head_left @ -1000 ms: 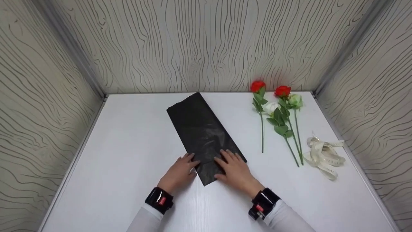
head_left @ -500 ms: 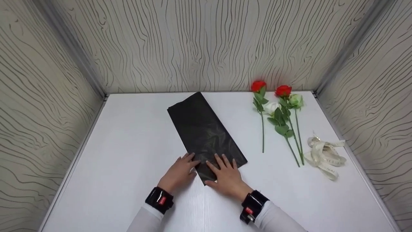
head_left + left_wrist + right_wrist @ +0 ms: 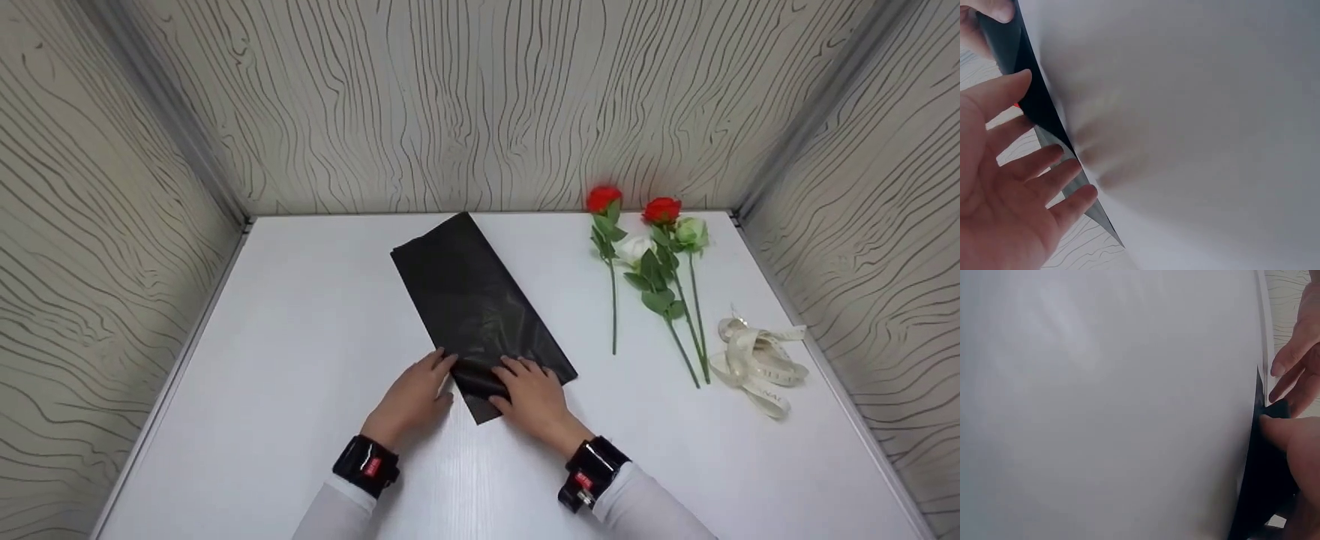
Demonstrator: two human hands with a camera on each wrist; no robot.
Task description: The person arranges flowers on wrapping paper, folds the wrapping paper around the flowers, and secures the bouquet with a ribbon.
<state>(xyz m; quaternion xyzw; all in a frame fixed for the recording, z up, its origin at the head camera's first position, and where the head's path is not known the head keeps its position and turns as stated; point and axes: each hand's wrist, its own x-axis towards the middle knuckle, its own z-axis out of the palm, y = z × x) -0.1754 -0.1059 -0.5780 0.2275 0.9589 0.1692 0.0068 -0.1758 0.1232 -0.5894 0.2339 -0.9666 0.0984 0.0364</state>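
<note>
A folded sheet of black wrapping paper lies slanted on the white table. My left hand is at its left edge near the lower end, fingertips touching the margin. In the left wrist view this hand shows its palm, with the fingers extended and spread along the paper's edge. My right hand rests on the paper's lower right part, fingers slightly bent. A shallow ridge rises in the paper between the hands. In the right wrist view, the right thumb lies against the black paper; the other fingers are mostly hidden.
On the right of the table lie a red rose, another red rose, a white rose and a pale green rose. A cream printed ribbon lies in loops near the right edge. Patterned panels enclose the back and sides.
My right hand has slid left along the paper and drawn its fingers in. My left fingertips have shifted slightly back to the edge. A ridge has risen in the lower paper.
</note>
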